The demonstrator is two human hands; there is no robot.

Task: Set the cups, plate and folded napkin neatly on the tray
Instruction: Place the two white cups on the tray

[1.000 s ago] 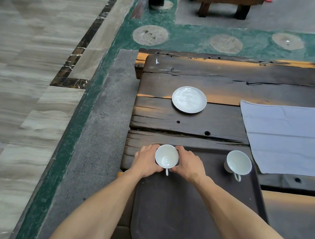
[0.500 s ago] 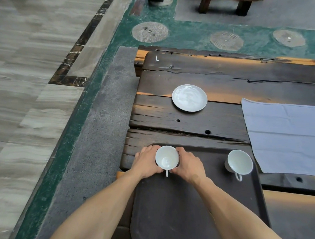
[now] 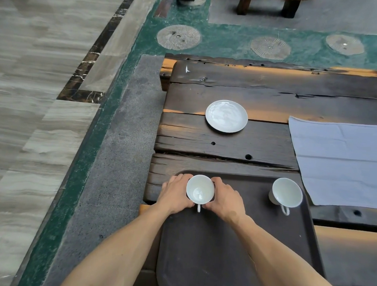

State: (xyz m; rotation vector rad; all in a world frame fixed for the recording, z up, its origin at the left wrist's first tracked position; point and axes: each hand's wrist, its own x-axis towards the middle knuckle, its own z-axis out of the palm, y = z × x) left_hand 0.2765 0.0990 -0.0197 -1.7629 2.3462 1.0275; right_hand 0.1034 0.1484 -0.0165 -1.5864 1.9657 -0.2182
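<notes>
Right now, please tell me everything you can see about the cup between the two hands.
The cup is small, white and glossy, like porcelain, with a round rim and an empty inside. It stands upright at the far left corner of the dark tray, its thin handle pointing toward the person. The left hand and the right hand curl round its two sides. A second cup stands apart at the tray's far right corner.

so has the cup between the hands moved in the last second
No. The cup sits at the same far-left corner of the tray, both hands cupping it.
</notes>
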